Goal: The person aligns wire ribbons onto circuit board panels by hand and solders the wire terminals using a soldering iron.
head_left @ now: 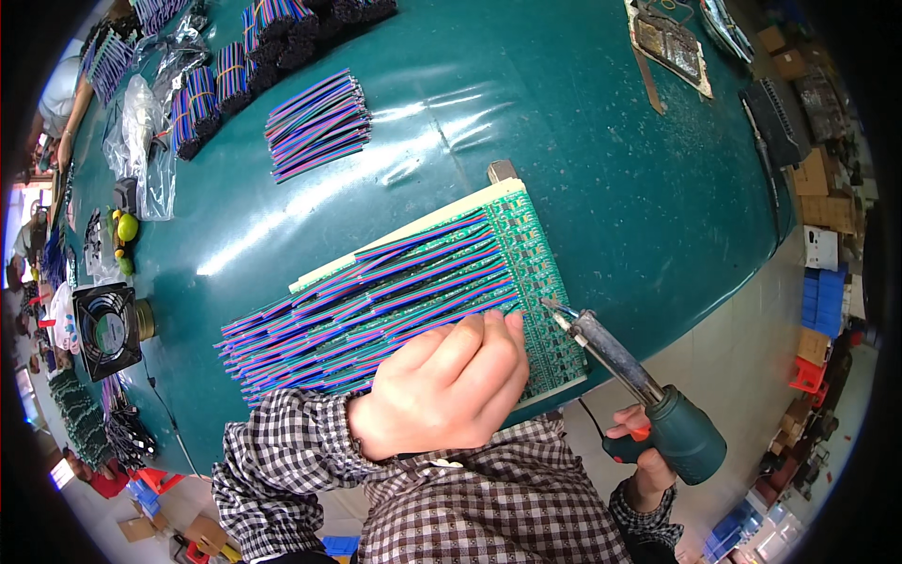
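Observation:
A green circuit board panel (526, 246) lies tilted on the table, with rows of striped multicolour ribbon wires (376, 291) running left from its right-hand strip of small boards. My left hand (451, 376) rests over the lower wires, fingers pinched around a wire end beside that strip; the fingertips partly hide it. In my right hand (646, 479) is a dark green soldering gun (691, 437), gripped by its handle near a red trigger. Its metal barrel points up and left, and the tip is at the strip, just right of my left fingertips.
A loose pile of cut ribbon wires (319, 124) lies beyond the board, with bundled wires (233, 75) farther back. A small black fan (105, 331) stands at left. A stained tray (669, 47) sits at far right. A small block (502, 171) touches the board's far edge.

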`<state>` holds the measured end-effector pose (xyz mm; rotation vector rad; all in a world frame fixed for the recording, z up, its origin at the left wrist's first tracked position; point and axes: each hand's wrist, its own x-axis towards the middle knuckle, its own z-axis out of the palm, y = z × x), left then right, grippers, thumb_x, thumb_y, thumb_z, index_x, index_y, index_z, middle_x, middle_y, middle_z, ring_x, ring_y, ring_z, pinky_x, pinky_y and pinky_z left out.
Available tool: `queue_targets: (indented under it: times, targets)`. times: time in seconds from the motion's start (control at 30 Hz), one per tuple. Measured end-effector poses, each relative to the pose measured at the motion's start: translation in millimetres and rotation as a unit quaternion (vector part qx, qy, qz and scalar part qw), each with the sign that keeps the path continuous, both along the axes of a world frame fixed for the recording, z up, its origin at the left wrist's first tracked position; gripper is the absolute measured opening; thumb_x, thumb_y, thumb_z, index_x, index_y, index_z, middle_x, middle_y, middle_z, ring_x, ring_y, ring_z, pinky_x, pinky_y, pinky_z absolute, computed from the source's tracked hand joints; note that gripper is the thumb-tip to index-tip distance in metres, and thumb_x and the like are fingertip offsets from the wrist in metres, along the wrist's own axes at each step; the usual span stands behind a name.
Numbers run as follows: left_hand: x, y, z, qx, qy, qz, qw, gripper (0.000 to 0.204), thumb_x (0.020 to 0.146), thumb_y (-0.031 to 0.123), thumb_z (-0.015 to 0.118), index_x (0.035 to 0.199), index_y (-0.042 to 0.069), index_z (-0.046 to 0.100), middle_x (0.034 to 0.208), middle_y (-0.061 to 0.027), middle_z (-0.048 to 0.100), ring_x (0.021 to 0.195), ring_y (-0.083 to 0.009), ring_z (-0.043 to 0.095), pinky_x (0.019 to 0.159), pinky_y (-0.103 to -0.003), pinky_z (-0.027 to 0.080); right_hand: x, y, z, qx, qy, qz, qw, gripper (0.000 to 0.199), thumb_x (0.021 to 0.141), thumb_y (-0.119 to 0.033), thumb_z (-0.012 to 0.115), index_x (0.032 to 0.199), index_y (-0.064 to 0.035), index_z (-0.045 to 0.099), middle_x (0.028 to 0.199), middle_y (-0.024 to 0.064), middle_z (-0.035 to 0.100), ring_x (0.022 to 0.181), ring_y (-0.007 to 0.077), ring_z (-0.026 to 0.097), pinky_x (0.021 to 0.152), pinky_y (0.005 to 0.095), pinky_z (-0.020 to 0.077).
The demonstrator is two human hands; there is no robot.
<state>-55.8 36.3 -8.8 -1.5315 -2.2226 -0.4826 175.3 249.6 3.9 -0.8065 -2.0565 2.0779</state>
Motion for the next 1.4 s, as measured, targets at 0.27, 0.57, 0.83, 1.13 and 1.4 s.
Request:
queue_targets:
  times: [0.27, 0.57, 0.83, 1.13, 1.4]
  targets:
    - [1, 0, 1, -0.013, -0.011, 0.006, 1.000, 0.033, 0.072, 0.006, 0.073, 0.104, -0.003, 0.077, 0.098, -0.0084, 0.070, 0.082, -0.0171, 0.070, 0.063, -0.025, 0.052, 1, -3, -2, -0.025, -0.011, -0.052, 0.998, 0.077, 0.074, -0.042, 0.095, 0.117, 0.0106, 0.060, 0.098, 0.0203, 0.076, 0.092, 0.0287, 0.077, 0.086, 0.0406, 0.0622]
    - [4, 3, -2, -0.026, 0.010, 0.020, 0.999, 0.029, 0.074, 0.006, 0.075, 0.102, -0.001, 0.077, 0.096, -0.0069, 0.068, 0.081, -0.0169, 0.069, 0.063, -0.024, 0.052, -17, -5, 6, 0.119, -0.025, 0.000, 0.993, 0.052, 0.080, -0.056, 0.085, 0.092, -0.0050, 0.078, 0.083, 0.0020, 0.079, 0.079, 0.0186, 0.070, 0.079, 0.0363, 0.0511]
    - [4, 3, -1, -0.032, 0.012, 0.018, 0.999, 0.029, 0.074, 0.006, 0.075, 0.102, 0.000, 0.077, 0.097, -0.0067, 0.068, 0.081, -0.0165, 0.068, 0.063, -0.024, 0.050, -19, -7, 6, 0.117, -0.022, -0.005, 0.993, 0.053, 0.078, -0.052, 0.088, 0.096, -0.0035, 0.077, 0.084, 0.0028, 0.078, 0.079, 0.0193, 0.068, 0.077, 0.0347, 0.0514]
    - [4, 3, -1, -0.035, 0.008, 0.019, 0.999, 0.028, 0.074, 0.006, 0.077, 0.101, 0.000, 0.077, 0.097, -0.0066, 0.068, 0.082, -0.0167, 0.068, 0.065, -0.024, 0.050, -19, -8, 7, 0.085, -0.034, -0.012, 0.996, 0.053, 0.075, -0.048, 0.092, 0.097, -0.0020, 0.076, 0.085, 0.0052, 0.078, 0.080, 0.0190, 0.068, 0.079, 0.0349, 0.0517]
    - [5, 3, 0, -0.040, 0.000, 0.019, 0.999, 0.028, 0.074, 0.006, 0.077, 0.101, 0.000, 0.077, 0.097, -0.0064, 0.068, 0.083, -0.0169, 0.069, 0.065, -0.024, 0.051, -18, -15, 10, 0.056, -0.035, -0.058, 0.996, 0.057, 0.077, -0.055, 0.089, 0.097, -0.0032, 0.076, 0.084, 0.0015, 0.078, 0.077, 0.0185, 0.066, 0.078, 0.0364, 0.0521]
